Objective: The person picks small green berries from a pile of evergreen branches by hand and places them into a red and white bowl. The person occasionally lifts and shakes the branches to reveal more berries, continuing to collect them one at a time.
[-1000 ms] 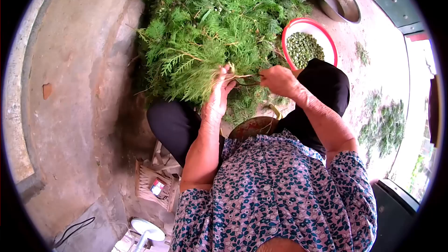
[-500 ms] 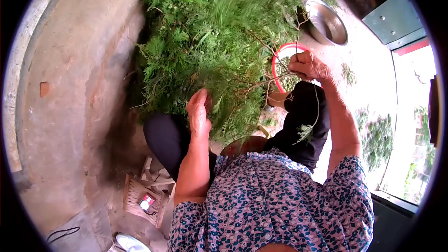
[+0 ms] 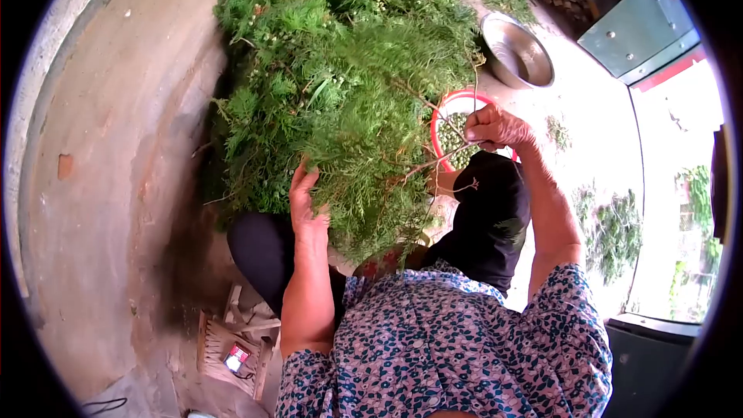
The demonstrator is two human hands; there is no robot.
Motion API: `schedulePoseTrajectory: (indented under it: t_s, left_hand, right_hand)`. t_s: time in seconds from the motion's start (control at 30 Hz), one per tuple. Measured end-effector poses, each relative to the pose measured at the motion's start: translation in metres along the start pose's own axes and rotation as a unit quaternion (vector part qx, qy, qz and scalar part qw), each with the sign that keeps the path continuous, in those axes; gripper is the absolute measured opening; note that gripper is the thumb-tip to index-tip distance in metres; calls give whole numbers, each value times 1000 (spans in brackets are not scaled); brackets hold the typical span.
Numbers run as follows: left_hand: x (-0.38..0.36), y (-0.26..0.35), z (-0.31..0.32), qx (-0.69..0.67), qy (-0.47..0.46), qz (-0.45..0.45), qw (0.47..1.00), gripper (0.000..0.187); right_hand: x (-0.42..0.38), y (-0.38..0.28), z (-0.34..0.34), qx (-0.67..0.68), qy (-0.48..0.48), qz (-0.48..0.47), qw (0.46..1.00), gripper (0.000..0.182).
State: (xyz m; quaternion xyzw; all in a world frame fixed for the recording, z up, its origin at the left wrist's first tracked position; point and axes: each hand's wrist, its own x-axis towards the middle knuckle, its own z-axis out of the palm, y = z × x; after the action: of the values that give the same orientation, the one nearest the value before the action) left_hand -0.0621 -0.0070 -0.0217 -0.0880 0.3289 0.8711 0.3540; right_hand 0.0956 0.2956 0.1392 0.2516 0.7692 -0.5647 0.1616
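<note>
Seen from above the head, looking down past a blue-flowered blouse [image 3: 457, 340] and black trousers [image 3: 487, 217] toward a big heap of cypress branches [image 3: 340, 70] on the concrete floor [image 3: 124, 170]. Left forearm bare, running straight up from the blouse sleeve to the near edge of the heap; left hand [image 3: 306, 205] spread open, palm flat against the foliage, fingers partly sunk into the green, gripping nothing that can be made out. Right arm bent at the elbow, forearm rising along the right side of the heap; right hand [image 3: 495, 128] closed in a fist around a thin bare twig [image 3: 433, 161], drawn out from the heap's right edge, with the feathery green end reaching back into the mass. Just behind that fist, at the heap's right edge, a red-rimmed bowl [image 3: 445, 108] holding small green cones [image 3: 450, 135], partly hidden by the hand and the sprays. Farther out from the heap on the same side, a steel basin [image 3: 515, 50]. Scattered green trimmings [image 3: 615, 224] on the floor well to the right of the heap. Near the left elbow, on the near side of the heap, a low wooden stool [image 3: 232, 344].
</note>
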Motion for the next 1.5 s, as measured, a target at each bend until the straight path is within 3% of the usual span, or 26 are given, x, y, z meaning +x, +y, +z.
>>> schedulePoseTrajectory:
  t_s: [0.07, 0.2, 0.27, 0.3, 0.33, 0.4, 0.53, 0.6, 0.63, 0.67, 0.73, 0.77, 0.87, 1.07, 1.17, 1.3, 1.4, 1.5]
  left_hand:
    - [2, 2, 0, -34, 53, -2, 998, 17]
    - [6, -4, -9, -11, 90, 30, 995, 26]
    - [0, -2, -7, 131, 189, -83, 970, 59]
    - [-6, -5, -4, 196, 162, -110, 961, 84]
    - [-10, -7, 3, 178, 135, -107, 969, 83]
    - [-12, -8, 9, 150, 50, -192, 969, 81]
    - [-20, -22, 17, 252, -41, -162, 953, 72]
    - [-43, -33, 13, 190, -155, 95, 965, 59]
    - [-20, -10, 34, 189, -47, -257, 947, 54]
    - [-23, -5, 39, 186, -37, -255, 948, 54]
    - [-29, -6, 44, 63, -156, -139, 976, 54]
    - [-26, -6, 40, -20, -156, -183, 971, 50]
    - [-30, 12, 45, -25, -171, -127, 977, 44]
    - [-10, 16, 26, -65, -119, -181, 974, 38]
    - [-7, 16, 25, 7, -102, -110, 989, 37]
    - [-7, 18, 25, 13, -123, -99, 987, 39]
    - [-9, 19, 29, -17, -123, -78, 989, 41]
    - [-16, 20, 35, -60, -148, -78, 984, 46]
  right_hand:
    - [-3, -2, 0, -10, -16, -9, 1000, 19]
    - [-4, 10, -4, -52, -25, -53, 997, 22]
    - [-12, 4, -2, -56, -19, -43, 997, 22]
    - [-15, 2, -1, -66, -13, -41, 997, 22]
    - [-17, 0, -1, -76, -7, -38, 996, 23]
    - [-20, -3, -1, -60, -10, -61, 996, 23]
    - [-29, -12, 3, -49, -17, -100, 994, 21]
    - [-32, -11, 5, 5, 8, -125, 992, 19]
    - [-31, -12, 2, -1, -11, -121, 993, 18]
    - [-28, -9, 2, 10, -20, -116, 993, 19]
    - [-30, -9, 4, 20, 2, -87, 996, 20]
    - [-31, -12, 4, 11, 7, -91, 996, 22]
    - [-27, -7, 1, -15, 31, -112, 993, 24]
    - [-13, 3, -3, -40, 66, -82, 994, 16]
    - [-7, 9, -2, -61, 113, -51, 990, 12]
    - [5, 17, -2, -116, 155, -63, 979, 9]
    - [7, 16, 4, -88, 196, -68, 974, 15]
    - [11, 17, 4, -57, 178, -57, 981, 21]
